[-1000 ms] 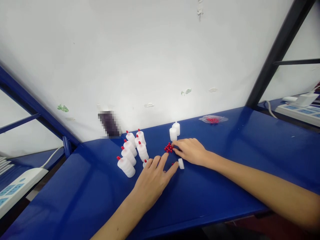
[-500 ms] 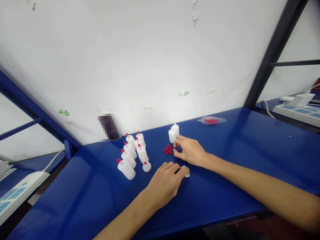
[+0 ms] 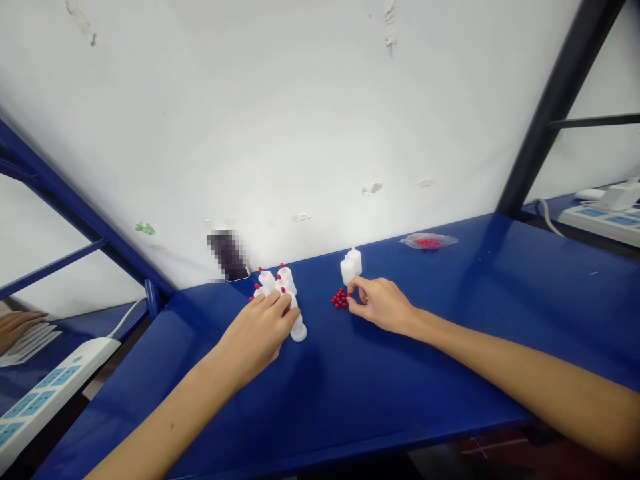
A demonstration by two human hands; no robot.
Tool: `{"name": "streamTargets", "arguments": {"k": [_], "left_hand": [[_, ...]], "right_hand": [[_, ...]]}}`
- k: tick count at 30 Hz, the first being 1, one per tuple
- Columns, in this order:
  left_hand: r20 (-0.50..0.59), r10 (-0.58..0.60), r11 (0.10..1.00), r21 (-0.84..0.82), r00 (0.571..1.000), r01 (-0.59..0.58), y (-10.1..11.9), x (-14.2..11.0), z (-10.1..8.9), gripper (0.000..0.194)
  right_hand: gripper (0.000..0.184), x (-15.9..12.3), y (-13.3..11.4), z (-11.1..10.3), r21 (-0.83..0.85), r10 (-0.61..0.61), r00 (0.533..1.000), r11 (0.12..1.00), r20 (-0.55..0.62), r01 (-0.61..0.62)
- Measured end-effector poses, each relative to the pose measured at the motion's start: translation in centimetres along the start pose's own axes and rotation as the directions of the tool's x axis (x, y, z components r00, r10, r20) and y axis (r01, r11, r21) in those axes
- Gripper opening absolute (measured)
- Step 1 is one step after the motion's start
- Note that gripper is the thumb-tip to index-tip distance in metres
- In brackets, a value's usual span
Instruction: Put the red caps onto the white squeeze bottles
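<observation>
My left hand (image 3: pixel 260 330) lies over a cluster of small white bottles with red caps (image 3: pixel 280 280). Its fingers curl around something there, and what they hold is hidden. One white bottle (image 3: pixel 299 330) sticks out just right of its fingertips. My right hand (image 3: pixel 380 303) rests on the blue table (image 3: pixel 450 320) with thumb and forefinger pinched beside a small pile of red caps (image 3: pixel 340 299). Two white bottles without caps (image 3: pixel 350 265) stand just behind those fingers.
A clear bag of red caps (image 3: pixel 426 241) lies at the back near the white wall. A black post (image 3: pixel 555 107) rises at the right. Power strips sit on the far left (image 3: pixel 45 387) and far right (image 3: pixel 600 217). Another person's hand (image 3: pixel 17 325) shows at the left edge.
My left hand moved left from the table's middle, where it picked up a small white piece, to the capped bottles. My right hand stayed by the red caps and closed into a pinch.
</observation>
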State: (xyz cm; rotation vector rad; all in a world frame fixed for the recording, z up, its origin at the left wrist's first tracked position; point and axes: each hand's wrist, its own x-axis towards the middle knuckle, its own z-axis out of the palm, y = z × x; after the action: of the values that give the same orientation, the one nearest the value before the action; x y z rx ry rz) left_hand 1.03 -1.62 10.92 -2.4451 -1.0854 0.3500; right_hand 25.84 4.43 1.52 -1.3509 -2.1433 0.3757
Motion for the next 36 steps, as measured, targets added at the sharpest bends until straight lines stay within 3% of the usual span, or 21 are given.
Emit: {"name": "streamTargets", "arguments": {"k": [6,19,21,23,26,28,31,33,36], "left_hand": [[0.163,0.001,1.000,0.002,0.987,-0.002,0.3,1.1,0.8,0.035],[0.137,-0.002,0.993,-0.113,0.991,0.017,-0.4,1.8,1.0,0.047],[0.144,-0.006,0.995,-0.098,0.990,0.021,-0.4,1.7,0.4,0.053],[0.080,-0.014,0.985,-0.172,0.997,0.027,-0.1,1.8,-0.3,0.050],[-0.175,-0.099,0.901,-0.434,0.979,0.014,1.2,2.4,-0.4,0.037],[-0.330,-0.176,0.830,-0.556,0.927,-0.040,2.6,3.3,0.5,0.033],[-0.415,-0.222,0.780,-0.618,0.883,-0.094,4.6,5.0,2.9,0.028],[-0.460,-0.282,0.738,-0.665,0.842,-0.116,5.4,5.9,4.5,0.023],[-0.547,-0.396,0.680,-0.714,0.737,-0.165,6.2,6.6,5.8,0.015]], "right_hand": [[0.013,-0.1,0.1,0.0,0.021,-0.044,0.998,0.999,-0.033,0.045],[0.014,-0.3,0.4,0.0,0.043,-0.097,0.994,0.994,-0.044,0.099],[0.013,-0.4,0.2,-0.1,0.092,-0.131,0.990,0.987,-0.044,0.135],[0.012,-0.5,-0.1,-0.1,0.229,-0.161,0.987,0.960,-0.028,0.163],[0.013,-0.5,-0.5,0.1,0.576,-0.132,0.988,0.815,0.081,0.062],[0.015,-0.4,-0.6,0.3,0.776,-0.096,0.973,0.622,0.209,-0.105],[0.013,-0.2,-0.7,0.6,0.900,-0.098,0.945,0.349,0.312,-0.261],[0.010,-0.2,-0.7,0.6,0.917,-0.118,0.935,0.271,0.334,-0.294],[0.010,-0.3,-0.9,0.4,0.910,-0.147,0.921,0.268,0.362,-0.315]]}}
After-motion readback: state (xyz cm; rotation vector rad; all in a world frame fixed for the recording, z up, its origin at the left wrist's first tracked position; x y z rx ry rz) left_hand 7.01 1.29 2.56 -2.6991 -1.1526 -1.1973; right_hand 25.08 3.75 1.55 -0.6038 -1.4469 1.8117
